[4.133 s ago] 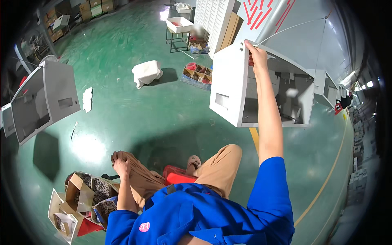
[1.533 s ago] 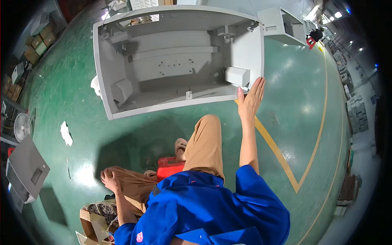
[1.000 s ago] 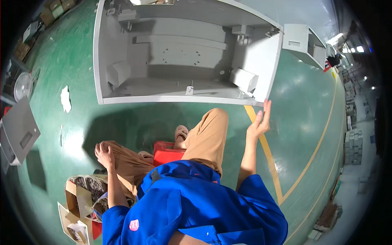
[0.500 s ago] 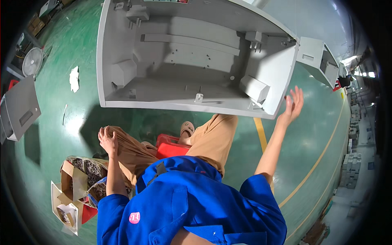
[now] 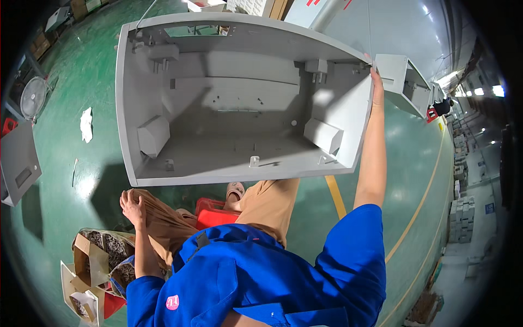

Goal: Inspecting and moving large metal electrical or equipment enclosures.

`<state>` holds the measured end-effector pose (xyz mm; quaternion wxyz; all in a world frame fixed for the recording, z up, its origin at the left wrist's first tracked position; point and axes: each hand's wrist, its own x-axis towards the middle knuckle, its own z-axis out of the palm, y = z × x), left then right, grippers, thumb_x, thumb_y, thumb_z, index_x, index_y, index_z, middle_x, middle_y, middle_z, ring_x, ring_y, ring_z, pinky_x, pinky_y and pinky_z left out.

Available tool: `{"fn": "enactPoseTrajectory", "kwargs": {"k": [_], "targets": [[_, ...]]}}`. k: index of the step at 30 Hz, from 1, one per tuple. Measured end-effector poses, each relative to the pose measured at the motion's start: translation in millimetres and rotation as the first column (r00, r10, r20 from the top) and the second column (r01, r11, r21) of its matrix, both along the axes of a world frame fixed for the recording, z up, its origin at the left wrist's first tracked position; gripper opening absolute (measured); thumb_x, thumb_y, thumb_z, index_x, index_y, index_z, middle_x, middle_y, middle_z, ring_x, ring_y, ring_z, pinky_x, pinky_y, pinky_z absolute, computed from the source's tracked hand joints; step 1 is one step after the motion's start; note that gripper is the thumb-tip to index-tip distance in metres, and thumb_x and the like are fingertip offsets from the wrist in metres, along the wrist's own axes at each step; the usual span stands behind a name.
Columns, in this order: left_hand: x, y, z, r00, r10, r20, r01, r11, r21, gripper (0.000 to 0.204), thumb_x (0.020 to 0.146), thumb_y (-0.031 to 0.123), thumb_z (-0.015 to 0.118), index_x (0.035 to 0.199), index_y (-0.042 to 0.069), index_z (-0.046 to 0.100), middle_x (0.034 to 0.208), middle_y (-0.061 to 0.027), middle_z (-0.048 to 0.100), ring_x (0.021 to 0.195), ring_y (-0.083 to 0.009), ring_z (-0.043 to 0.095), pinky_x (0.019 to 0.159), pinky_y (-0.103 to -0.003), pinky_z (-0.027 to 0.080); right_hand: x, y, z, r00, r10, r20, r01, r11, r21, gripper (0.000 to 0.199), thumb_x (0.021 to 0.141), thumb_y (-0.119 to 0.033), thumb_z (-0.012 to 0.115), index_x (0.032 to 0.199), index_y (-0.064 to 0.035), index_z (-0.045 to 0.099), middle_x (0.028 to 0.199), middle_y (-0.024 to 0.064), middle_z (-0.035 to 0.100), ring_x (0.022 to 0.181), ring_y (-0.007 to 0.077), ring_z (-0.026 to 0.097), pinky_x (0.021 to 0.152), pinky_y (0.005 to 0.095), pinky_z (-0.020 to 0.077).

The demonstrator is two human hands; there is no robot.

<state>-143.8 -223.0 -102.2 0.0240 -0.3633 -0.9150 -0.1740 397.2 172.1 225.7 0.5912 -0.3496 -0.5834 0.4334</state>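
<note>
Open grey box (image 5: pixel 245 128) hangs left of the right fingers (image 5: pixel 375 74), open side toward the person, lower edge over the legs (image 5: pixel 278 189) as seen from here. Looks like sheet metal, so I'd expect twist from a one-sided push. Steer slowly, let it settle before releasing.

Second grey box (image 5: pixel 391 76) is just right of those same fingers, further back. Gap's hard to judge from above; allow extra room if turning.

Open carton (image 5: pixel 98 268), with small parts beside it, sits below the left fingers, near that elbow. Keep the elbow tucked clear.

Right hand (image 5: pixel 377 90) is up at the box's top right corner, along the outer wall. Fingers look partly bent at the edge; can't tell how tight, or whether they're fully closed. Left hand (image 5: pixel 133 208) lies on the left knee, fingers loosely spread, holding nothing. It's free, so I'd put it on the left edge to kill the twist.

Inside, left of and below the right fingers: angled block (image 5: pixel 323 135). Pronged block (image 5: pixel 316 66) is closer, straight left. Don't hook fingers on either; stick to the outer rim.

Thin cord (image 5: pixel 369 27) runs up right above the right fingertips. Pinch risk, keep them below it.

Smallest: tab (image 5: pixel 254 161) on the bottom wall, well down-left of those fingers. Could snag a sleeve.
</note>
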Motion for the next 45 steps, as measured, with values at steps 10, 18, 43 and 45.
{"fn": "enactPoseTrajectory", "kwargs": {"k": [10,18,43,45], "targets": [[-2,0,-1,1.000,-0.021,-0.005,0.021,0.999,0.031,0.040,0.070,0.025,0.059,0.108,0.019,0.051,0.125,-0.0063,0.040,0.117,-0.0294,0.034,0.088,-0.042,0.038,28,60,-4,0.978,0.083,-0.190,-0.086,0.996,-0.006,0.025,0.086,-0.019,0.044,0.100,-0.0021,0.056,0.093,0.0074,0.059,0.083,0.0180,0.056,0.076,0.0307,0.0459],[8,6,13,0.998,0.018,0.065,-0.021,0.998,0.052,0.039,0.069,0.025,0.059,0.107,0.020,0.052,0.127,-0.0062,0.038,0.119,-0.0293,0.032,0.088,-0.044,0.036,18,76,-5,0.991,-0.075,-0.110,0.074,0.997,-0.008,0.029,0.087,-0.021,0.046,0.104,0.0006,0.054,0.097,0.0107,0.060,0.086,0.0216,0.057,0.079,0.0327,0.0462],[10,4,18,0.999,0.027,0.026,-0.030,0.996,0.088,0.038,0.069,0.025,0.060,0.106,0.018,0.053,0.122,-0.0063,0.042,0.116,-0.0275,0.035,0.087,-0.044,0.037,-142,-26,8,0.971,-0.240,0.010,0.221,0.909,0.353,0.018,0.086,-0.011,0.047,0.090,0.0032,0.057,0.099,0.0093,0.059,0.092,0.0136,0.052,0.088,0.0251,0.0370],[11,6,20,0.997,0.039,0.066,-0.043,0.997,0.071,0.039,0.069,0.027,0.059,0.106,0.019,0.053,0.126,-0.0060,0.039,0.119,-0.0291,0.032,0.089,-0.044,0.035,-143,-30,6,0.967,-0.254,0.031,0.225,0.901,0.371,0.018,0.085,-0.011,0.047,0.092,0.0025,0.057,0.098,0.0086,0.059,0.092,0.0129,0.052,0.087,0.0247,0.0373]]}}
